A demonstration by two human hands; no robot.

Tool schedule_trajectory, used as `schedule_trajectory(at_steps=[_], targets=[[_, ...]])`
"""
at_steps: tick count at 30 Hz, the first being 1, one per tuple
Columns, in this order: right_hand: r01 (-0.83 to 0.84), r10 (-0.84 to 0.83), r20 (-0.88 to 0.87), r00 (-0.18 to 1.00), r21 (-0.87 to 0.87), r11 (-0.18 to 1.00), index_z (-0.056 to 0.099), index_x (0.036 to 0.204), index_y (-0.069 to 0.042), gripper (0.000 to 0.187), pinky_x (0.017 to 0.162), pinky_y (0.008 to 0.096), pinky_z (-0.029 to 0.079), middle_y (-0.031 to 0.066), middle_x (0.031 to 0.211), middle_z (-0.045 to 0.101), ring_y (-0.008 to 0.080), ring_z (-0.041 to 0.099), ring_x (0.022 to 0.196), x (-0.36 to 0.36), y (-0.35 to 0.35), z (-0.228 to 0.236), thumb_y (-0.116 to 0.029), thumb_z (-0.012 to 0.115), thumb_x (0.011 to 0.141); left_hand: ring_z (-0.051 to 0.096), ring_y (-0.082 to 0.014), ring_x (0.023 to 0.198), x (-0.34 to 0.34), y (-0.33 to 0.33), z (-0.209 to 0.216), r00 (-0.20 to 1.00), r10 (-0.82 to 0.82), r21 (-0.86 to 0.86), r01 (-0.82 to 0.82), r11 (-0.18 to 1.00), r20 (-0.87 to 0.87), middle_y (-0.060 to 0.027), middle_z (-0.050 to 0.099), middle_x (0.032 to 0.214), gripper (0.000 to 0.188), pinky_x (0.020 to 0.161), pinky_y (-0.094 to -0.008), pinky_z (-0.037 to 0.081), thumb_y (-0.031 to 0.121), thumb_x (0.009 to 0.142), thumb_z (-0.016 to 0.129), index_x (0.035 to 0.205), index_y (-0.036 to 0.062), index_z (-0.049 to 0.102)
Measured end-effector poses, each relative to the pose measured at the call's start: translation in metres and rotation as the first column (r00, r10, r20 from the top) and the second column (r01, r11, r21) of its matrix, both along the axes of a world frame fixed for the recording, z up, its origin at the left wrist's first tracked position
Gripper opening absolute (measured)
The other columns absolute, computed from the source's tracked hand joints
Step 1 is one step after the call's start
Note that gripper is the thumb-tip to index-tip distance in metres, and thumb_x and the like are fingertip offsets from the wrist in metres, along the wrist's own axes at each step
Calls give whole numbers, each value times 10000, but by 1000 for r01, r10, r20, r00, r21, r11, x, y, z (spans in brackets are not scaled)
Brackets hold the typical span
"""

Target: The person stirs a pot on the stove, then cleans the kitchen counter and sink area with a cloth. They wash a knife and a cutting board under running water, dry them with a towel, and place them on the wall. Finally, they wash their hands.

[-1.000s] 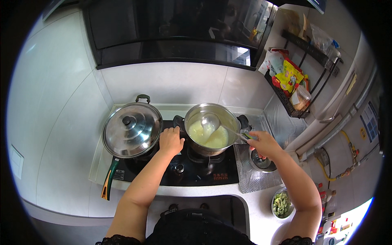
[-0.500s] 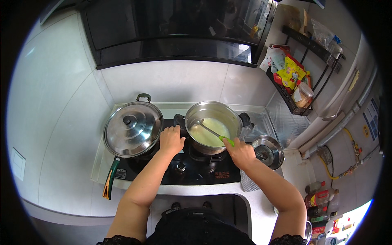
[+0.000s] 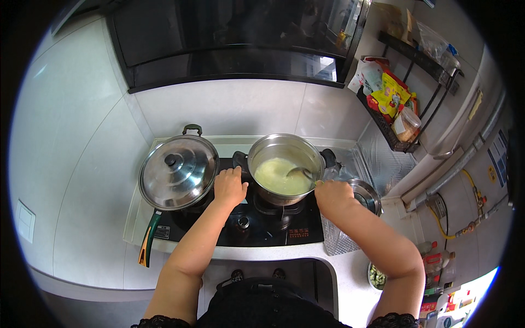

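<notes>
A steel pot [image 3: 263,146] with dark side handles stands on the right burner, with pale yellowish liquid [image 3: 279,177] in it. My left hand [image 3: 231,186] is closed at the pot's left handle [image 3: 239,159]; its fingertips are partly hidden. My right hand [image 3: 334,198] is at the pot's right front rim, closed around the green handle of a metal spoon. That handle is mostly covered by my fingers. The spoon's bowl [image 3: 299,172] dips into the liquid on the right side of the pot.
A lidded pan [image 3: 180,177] with a green-and-orange handle sits on the left burner of the black cooktop [image 3: 240,238]. Right of the pot stands a steel bowl [image 3: 372,191]. Chopped green food in a bowl [image 3: 376,279] is by my right forearm. A black rack [image 3: 377,117] holds packets.
My right hand has moved right and slightly down, drawing the spoon from the pot's left and middle toward its right side. The left hand stays put. The bowl of green food has come into view.
</notes>
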State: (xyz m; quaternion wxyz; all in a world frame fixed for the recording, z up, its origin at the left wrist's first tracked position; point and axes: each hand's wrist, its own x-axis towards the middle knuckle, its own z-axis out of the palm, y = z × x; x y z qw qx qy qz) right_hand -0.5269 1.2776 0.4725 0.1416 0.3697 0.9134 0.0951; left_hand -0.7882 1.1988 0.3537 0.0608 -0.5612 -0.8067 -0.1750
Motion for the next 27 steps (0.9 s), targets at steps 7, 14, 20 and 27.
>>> schedule_trajectory(at_steps=[7, 14, 20, 27], targets=[[14, -2, 84, 996, -142, 990, 700, 966, -86, 206, 727, 388, 560, 120, 947, 699, 291, 691, 868, -6, -11, 53, -87, 600, 786, 565, -333, 1017, 1, 1, 2, 1000, -3, -20, 3, 1000, 20, -160, 615, 1057, 535, 870, -424, 464, 264, 785, 697, 1220, 0, 530], [-28, 15, -148, 989, -87, 996, 617, 1132, -82, 328, 705, 413, 560, 160, 937, 675, 329, 685, 835, -10, 2, -4, -84, 561, 809, 586, -304, 937, -2, 1, -7, 999, -14, 79, 18, 997, -52, -124, 622, 965, 504, 795, -417, 474, 257, 751, 721, 1165, 16, 564], [35, -22, -330, 944, 32, 999, 525, 1244, -98, 434, 646, 413, 561, 202, 990, 610, 341, 683, 785, -2, 5, -55, -88, 557, 811, 576, -342, 976, -2, -2, -2, 1000, -27, 30, 26, 999, 11, -158, 622, 1006, 554, 835, -435, 476, 253, 769, 708, 1231, 4, 529], [97, 5, -447, 895, 205, 974, 526, 1259, -164, 434, 548, 394, 541, 124, 910, 577, 295, 655, 667, 8, -10, -79, -123, 582, 831, 579, -342, 944, -1, -5, -9, 999, -27, 35, 26, 999, 22, -153, 617, 968, 601, 824, -430, 480, 244, 767, 707, 1280, 12, 495]])
